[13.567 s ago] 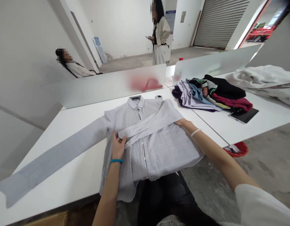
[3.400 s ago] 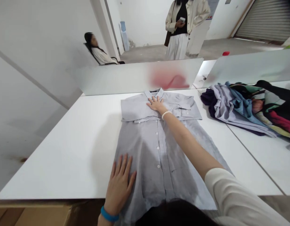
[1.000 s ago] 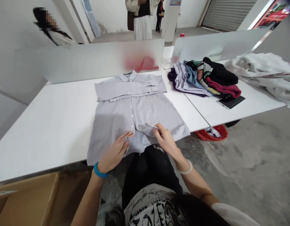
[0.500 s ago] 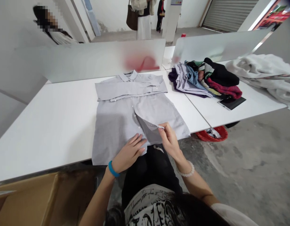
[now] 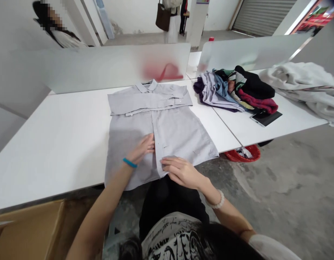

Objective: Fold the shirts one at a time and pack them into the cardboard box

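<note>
A light grey button-up shirt (image 5: pixel 131 133) lies front up on the white table, its collar at the far side and its sleeves folded across the chest. The lower hem hangs at the table's near edge. My left hand (image 5: pixel 143 148), with a blue wristband, touches the shirt beside the front placket. Its fingers are stretched out, slightly blurred. Near the bottom of the placket, my right hand (image 5: pixel 184 172) rests on the cloth with its fingers extended. A pale beaded bracelet is on that wrist. The placket now lies flat between both hands.
A pile of folded clothes (image 5: pixel 231 90) and a phone (image 5: pixel 266 118) sit on the right table, with white cloth (image 5: pixel 304 86) beyond. Frosted dividers (image 5: pixel 115 68) line the back. Below are a red basket (image 5: pixel 255 154) and a cardboard box (image 5: pixel 28 231). People are in the background.
The lifted front edge of the shirt has come down over the other side, covering the buttons. My right hand moved left and released it; my left hand moved up along the placket.
</note>
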`<state>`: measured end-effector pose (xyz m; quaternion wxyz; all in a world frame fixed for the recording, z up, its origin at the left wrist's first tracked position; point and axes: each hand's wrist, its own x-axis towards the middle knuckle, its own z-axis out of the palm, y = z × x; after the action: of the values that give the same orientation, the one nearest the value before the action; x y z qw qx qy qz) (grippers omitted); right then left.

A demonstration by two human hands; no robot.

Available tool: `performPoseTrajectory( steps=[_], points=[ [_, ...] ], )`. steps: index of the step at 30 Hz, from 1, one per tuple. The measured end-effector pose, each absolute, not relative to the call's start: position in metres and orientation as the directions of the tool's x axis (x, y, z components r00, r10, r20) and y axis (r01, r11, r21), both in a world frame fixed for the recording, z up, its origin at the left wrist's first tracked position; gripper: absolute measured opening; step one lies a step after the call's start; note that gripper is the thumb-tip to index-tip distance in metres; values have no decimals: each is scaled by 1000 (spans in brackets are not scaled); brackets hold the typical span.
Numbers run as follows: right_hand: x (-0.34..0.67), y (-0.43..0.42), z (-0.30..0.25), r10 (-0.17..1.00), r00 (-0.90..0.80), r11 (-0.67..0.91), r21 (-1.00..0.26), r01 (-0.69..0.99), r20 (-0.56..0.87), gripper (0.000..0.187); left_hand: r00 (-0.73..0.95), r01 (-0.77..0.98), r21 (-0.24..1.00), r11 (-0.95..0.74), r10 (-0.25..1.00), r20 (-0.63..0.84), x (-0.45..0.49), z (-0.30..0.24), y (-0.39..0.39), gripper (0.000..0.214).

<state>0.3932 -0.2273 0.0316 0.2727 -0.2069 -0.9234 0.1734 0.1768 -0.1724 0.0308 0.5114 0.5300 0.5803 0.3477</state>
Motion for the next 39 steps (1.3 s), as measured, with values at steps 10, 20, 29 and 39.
performPoseTrajectory(
  steps=[10,20,29,39],
  points=[
    [388,-241,6,444,-772,896,-237,376,454,23,-81,72,914,400,915,-394,158,31,-25,26],
    [387,-245,10,500,-742,862,-337,378,447,24,-264,286,926,247,949,-171,153,15,16,25],
    [396,-249,8,540,-703,841,-338,423,463,27,-199,402,910,103,980,-23,141,3,13,17],
    [450,-240,-1,823,-271,492,-387,780,500,35,77,949,260,-176,933,351,166,14,-24,34]
  ],
)
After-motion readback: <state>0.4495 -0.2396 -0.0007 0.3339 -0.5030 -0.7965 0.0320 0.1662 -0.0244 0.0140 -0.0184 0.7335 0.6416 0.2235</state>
